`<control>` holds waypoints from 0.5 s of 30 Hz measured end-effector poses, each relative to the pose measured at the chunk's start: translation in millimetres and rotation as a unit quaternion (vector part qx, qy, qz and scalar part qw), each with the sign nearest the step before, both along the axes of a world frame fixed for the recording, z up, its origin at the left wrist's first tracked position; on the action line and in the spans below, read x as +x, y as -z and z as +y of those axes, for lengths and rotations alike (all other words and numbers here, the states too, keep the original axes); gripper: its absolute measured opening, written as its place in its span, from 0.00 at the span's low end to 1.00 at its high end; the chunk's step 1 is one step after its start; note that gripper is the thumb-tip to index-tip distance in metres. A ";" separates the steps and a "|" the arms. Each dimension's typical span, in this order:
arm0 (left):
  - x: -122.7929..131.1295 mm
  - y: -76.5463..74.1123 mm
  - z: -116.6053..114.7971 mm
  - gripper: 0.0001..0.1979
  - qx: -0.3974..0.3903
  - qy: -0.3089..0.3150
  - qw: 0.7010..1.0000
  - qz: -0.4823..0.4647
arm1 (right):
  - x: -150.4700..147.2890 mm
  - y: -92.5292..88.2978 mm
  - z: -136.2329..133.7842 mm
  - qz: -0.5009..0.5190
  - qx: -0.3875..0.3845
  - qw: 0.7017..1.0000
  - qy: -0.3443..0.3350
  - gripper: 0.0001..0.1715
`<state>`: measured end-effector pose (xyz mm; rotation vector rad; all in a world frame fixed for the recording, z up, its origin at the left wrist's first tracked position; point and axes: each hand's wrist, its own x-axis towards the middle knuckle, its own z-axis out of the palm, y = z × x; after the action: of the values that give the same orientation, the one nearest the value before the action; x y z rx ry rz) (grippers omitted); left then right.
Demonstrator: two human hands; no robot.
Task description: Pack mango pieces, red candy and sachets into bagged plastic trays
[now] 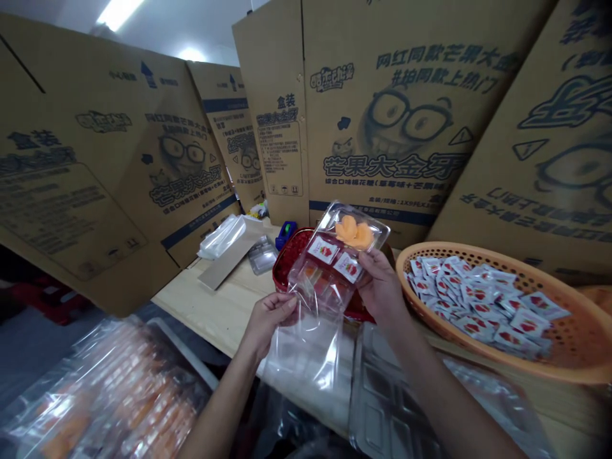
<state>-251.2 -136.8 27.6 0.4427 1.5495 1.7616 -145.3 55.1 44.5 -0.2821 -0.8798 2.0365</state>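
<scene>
Tilted in front of me is a clear plastic tray holding orange candy pieces and two small white sachets with red print. My right hand grips its right edge, thumb on top. My left hand pinches the mouth of a clear plastic bag, which hangs down below the tray. The tray's lower end overlaps the bag's mouth; how far it sits inside I cannot tell. Behind the tray stands a red basket, partly hidden.
An orange perforated basket full of sachets stands at right. Empty clear trays lie at the front edge. Packed orange items in clear bags sit lower left. A blue tape dispenser, clear bags and large cardboard boxes are behind.
</scene>
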 end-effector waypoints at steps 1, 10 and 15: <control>-1.1 -0.5 -1.2 0.15 0.004 -0.013 1.000 0.009 | 1.1 -0.6 1.5 0.003 0.002 1.000 0.007 0.11; -2.0 -2.2 -5.3 0.17 -0.006 -0.046 0.999 0.011 | 3.5 -1.0 -0.4 0.003 -0.014 1.000 -0.001 0.11; 0.4 -9.0 -5.5 0.20 -0.018 0.037 0.999 0.009 | 2.3 -5.3 -11.0 -0.035 -0.017 0.998 -0.047 0.14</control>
<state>-250.8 -142.3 36.5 0.4937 1.5559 1.6739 -143.0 44.2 49.8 -0.3387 -0.9164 2.1417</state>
